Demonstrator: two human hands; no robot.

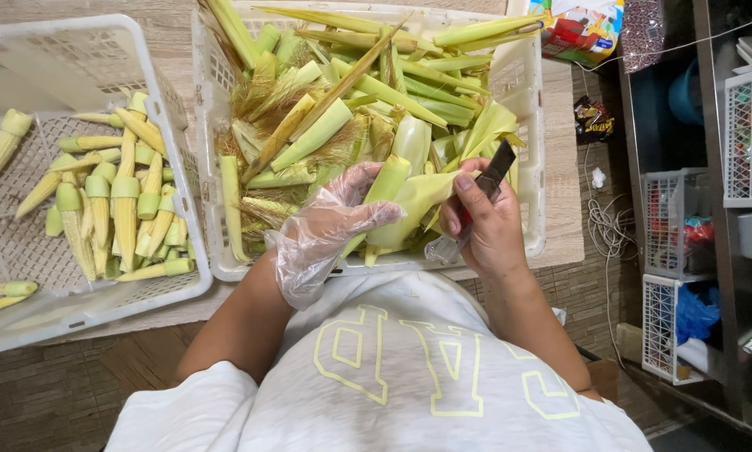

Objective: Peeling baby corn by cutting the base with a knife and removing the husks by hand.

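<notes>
Left hand (330,230) in a clear plastic glove grips a husked baby corn ear (405,205) over the front of the white crate of unpeeled corn (533,125). Right hand (485,230), bare, is closed around a small knife (495,172), blade against the husk. Peeled cobs (120,209) lie in the white basket (154,84) at left.

Low in the middle of the frame, your left hand (330,226), in a clear plastic glove, cradles a green-husked baby corn ear (409,201) while your bare right hand (485,230) presses a dark knife blade (497,163) against it. Behind them stands a white crate of unhusked ears (533,100). At the left edge, another white crate (141,50) holds peeled yellow baby corn (125,213).
</notes>
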